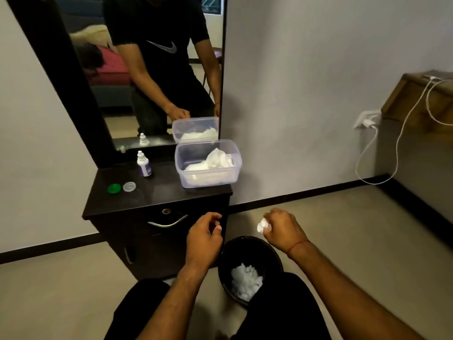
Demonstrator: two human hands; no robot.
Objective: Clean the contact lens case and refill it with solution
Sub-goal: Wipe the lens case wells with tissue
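Note:
A contact lens case with a green cap [114,188] and a clear cap [129,186] lies near the left of the dark cabinet top [157,195]. A small white solution bottle [144,164] stands behind it. My right hand [282,229] grips a crumpled white tissue [263,225] above and to the right of a black bin [247,268]. My left hand [204,238] hovers in front of the cabinet drawer with its fingers loosely curled; it seems to hold nothing.
A clear plastic tub [208,165] of white tissues sits at the cabinet's back right, against a mirror [147,69]. The bin holds several used tissues. A drawer handle [168,223] is near my left hand. A white cable [382,153] hangs from a wall socket on the right.

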